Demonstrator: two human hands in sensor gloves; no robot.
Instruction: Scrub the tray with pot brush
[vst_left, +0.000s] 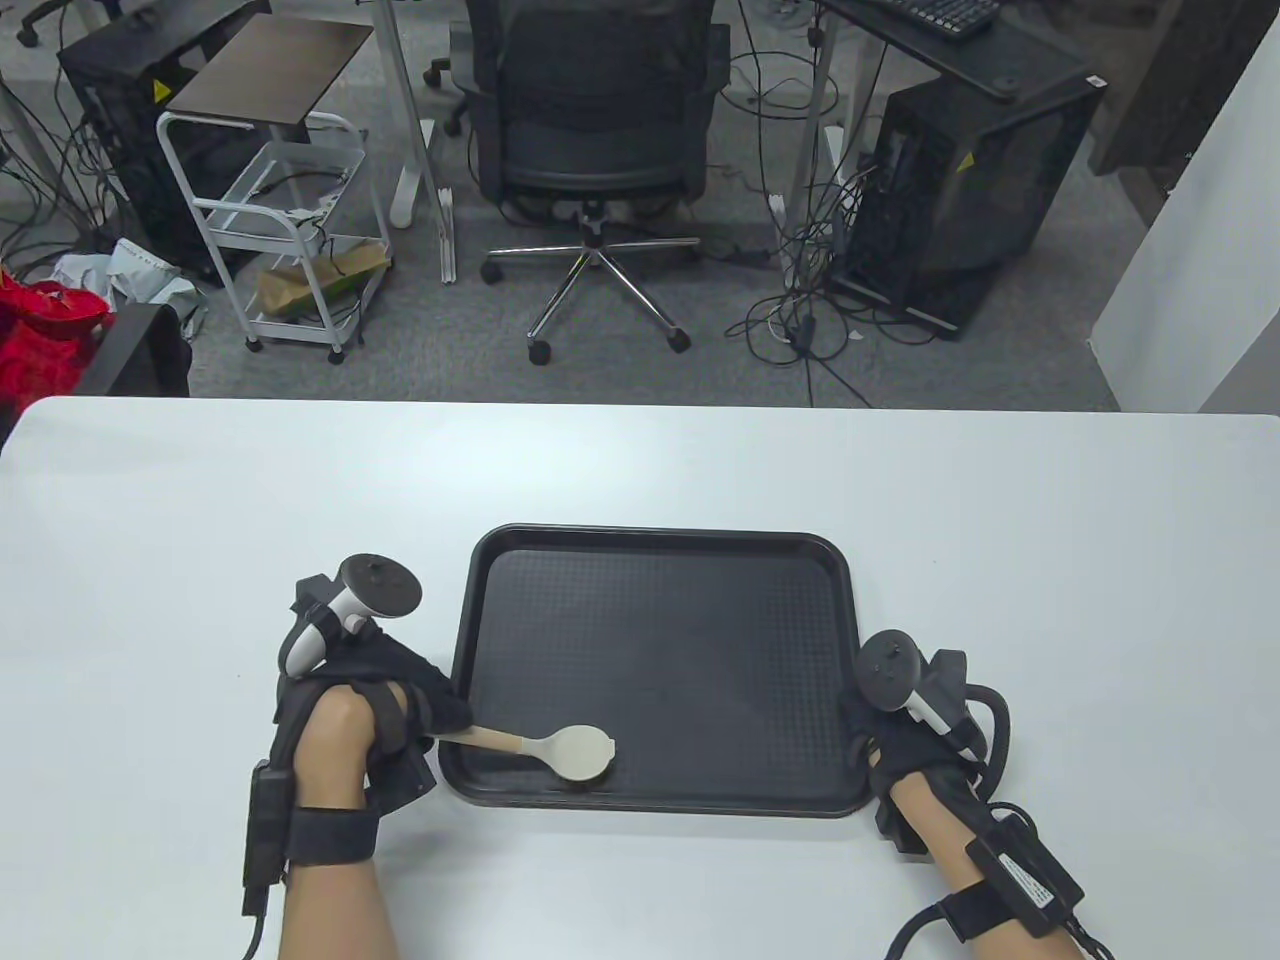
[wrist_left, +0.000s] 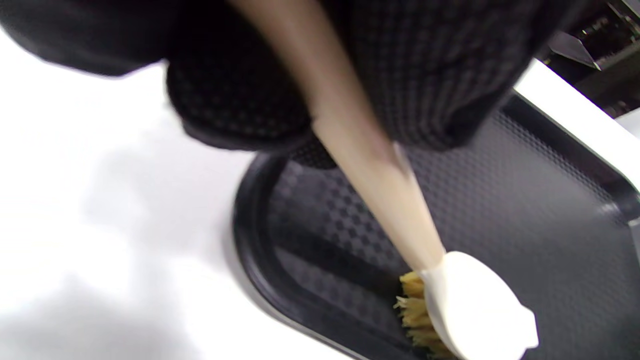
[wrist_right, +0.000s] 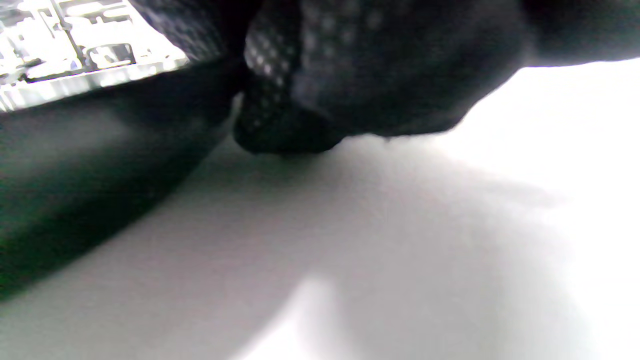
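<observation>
My left hand (vst_left: 385, 700) clamps pot brush (vst_left: 560, 748) handle; head on tray (vst_left: 660, 560) near-left corner, handle lying left-right; right hand (vst_left: 900, 735) at tray's right edge, grip unclear.

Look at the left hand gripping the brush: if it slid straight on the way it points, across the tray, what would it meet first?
Probably only bare tray floor, then the tray's right rim, where the right hand rests. The left hand holds the pot brush pointing that way; nothing else lies between.
</observation>
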